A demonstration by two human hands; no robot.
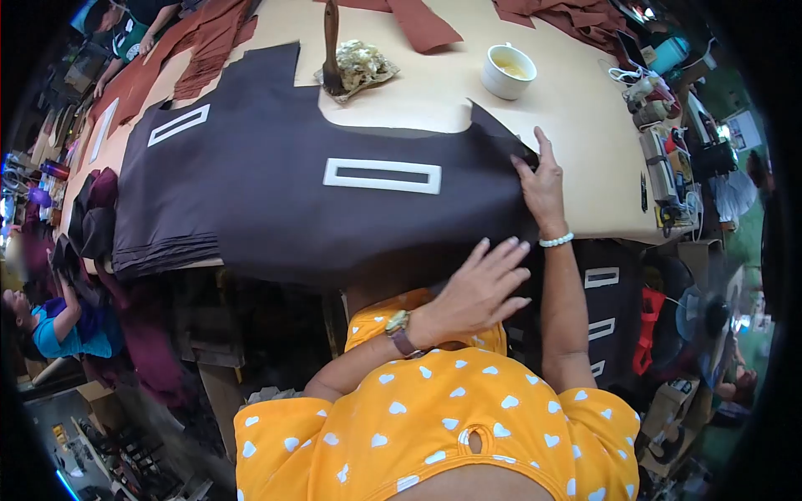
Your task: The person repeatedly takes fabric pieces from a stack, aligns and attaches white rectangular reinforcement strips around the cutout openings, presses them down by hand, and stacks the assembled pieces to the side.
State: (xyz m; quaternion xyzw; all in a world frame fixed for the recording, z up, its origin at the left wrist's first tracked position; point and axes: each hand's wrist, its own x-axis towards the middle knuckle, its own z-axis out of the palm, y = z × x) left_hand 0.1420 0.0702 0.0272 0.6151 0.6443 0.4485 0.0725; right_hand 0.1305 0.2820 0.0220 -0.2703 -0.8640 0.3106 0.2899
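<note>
A large dark brown leather-like sheet [276, 209] spreads over the near side of the table, its front part drooping past the edge. On it lie white rectangular frames, one in the middle [383, 177] and another farther left [178, 124]. My right hand [545, 188], wearing a beaded bracelet, grips the sheet's right edge, thumb on top and index finger stretched out; the other fingers are partly hidden. Wearing a watch, my left hand [484, 288] is open with fingers spread, at the sheet's drooping front edge. Whether it presses on the sheet I cannot tell.
Beyond the sheet, a brush [332, 58] stands in a pale, lumpy mass [365, 67]. A white cup [508, 72] with yellowish contents is to its right. Reddish-brown pieces [422, 25] lie at the back. Bottles and boxes [660, 159] line the right edge. Other people [79, 321] are at the left.
</note>
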